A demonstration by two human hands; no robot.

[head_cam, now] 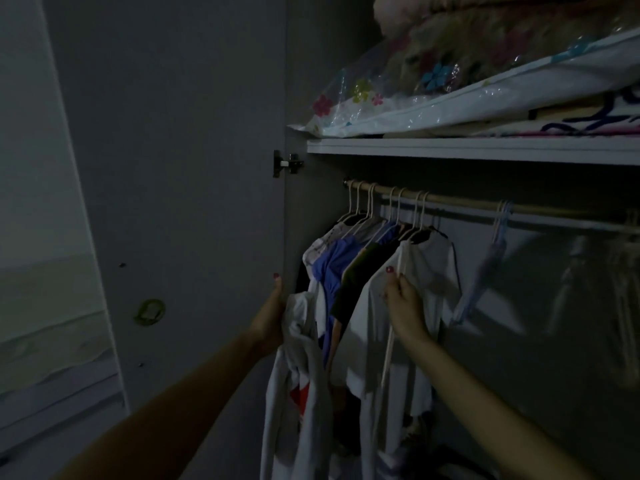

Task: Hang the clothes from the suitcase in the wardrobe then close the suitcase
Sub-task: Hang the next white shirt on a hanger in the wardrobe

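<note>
The left hand (273,306) gripped a bunched white garment (298,375) that hung down from it toward 6 o'clock, at the left end of the row of hung clothes (349,268). At 3 o'clock from it, the right hand (403,306) pinched a pale hanger (393,337) against a white shirt (429,271) already on the rail (460,203). The suitcase was out of view. Dim light hid the lower wardrobe, and the garment's hem was cut off at the bottom edge. An empty blue hanger (491,258) hung blurred at 3 o'clock from the shirt. Both forearms reached up from 6 o'clock, the left thumb pointing to 12 beside the open wardrobe door (180,168). Bagged bedding (450,88) lay on the shelf (467,148) at 12 o'clock.
</note>
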